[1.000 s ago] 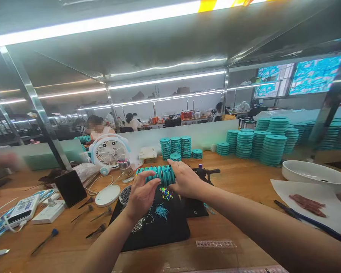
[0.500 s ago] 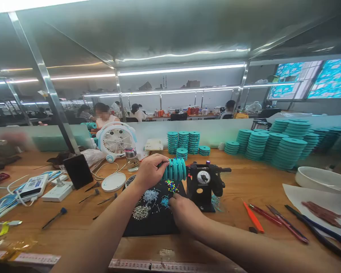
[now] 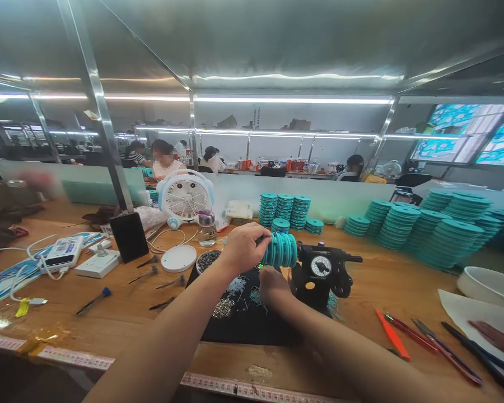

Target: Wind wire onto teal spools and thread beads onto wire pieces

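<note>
Several teal spools (image 3: 280, 249) sit side by side on the shaft of a black winding machine (image 3: 322, 271) with a round dial. My left hand (image 3: 246, 244) is closed at the left end of the row, its thumb and fingers pressed against the outermost spool. Just below the row is my right hand (image 3: 274, 286), fingers curled together over the small coloured beads; its fingertips are mostly hidden. On the black mat (image 3: 252, 330) lie a heap of shiny metal beads (image 3: 223, 309), clear pieces (image 3: 237, 285) and thin teal strands (image 3: 257, 296).
Stacks of teal spools (image 3: 457, 240) line the back right. At the right lie an orange tool (image 3: 392, 334), scissors (image 3: 449, 352) and black pliers (image 3: 481, 358). A fan (image 3: 185, 198), glass jar (image 3: 207, 229), white lid (image 3: 178, 258) and phone (image 3: 129, 237) stand left. People sit beyond the partition.
The view has shifted, so the scene appears farther right. My right hand has risen from the mat to just under the spools and now covers most of the coloured beads. My left hand stays at the spools.
</note>
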### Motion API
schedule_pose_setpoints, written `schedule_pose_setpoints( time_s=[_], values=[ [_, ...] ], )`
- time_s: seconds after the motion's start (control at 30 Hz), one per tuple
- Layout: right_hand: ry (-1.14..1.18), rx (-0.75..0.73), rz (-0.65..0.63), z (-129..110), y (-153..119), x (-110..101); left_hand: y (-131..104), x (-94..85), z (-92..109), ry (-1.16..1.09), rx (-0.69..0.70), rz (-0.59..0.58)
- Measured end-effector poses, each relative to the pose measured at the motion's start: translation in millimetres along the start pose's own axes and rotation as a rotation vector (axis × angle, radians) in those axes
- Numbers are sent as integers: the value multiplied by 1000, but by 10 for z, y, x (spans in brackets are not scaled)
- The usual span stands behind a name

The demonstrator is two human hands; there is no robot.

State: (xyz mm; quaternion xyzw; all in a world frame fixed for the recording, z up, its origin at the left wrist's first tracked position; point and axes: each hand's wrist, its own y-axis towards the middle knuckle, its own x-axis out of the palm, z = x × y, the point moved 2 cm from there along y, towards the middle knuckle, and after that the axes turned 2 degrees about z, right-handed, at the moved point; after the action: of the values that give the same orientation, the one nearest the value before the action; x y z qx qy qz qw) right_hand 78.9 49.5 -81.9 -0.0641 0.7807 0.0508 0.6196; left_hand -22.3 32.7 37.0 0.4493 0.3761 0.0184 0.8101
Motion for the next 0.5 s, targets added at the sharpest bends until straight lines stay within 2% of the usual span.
schedule_pose_setpoints(
  time_s=[0.27,0.5],
  values=[
    [-50,-17,-7,103,111,101,-8,-11,10,-6,-9,-11],
    [-69,-100,32,87,122,139,-9,-11,5,-18,-10,-5]
  ],
)
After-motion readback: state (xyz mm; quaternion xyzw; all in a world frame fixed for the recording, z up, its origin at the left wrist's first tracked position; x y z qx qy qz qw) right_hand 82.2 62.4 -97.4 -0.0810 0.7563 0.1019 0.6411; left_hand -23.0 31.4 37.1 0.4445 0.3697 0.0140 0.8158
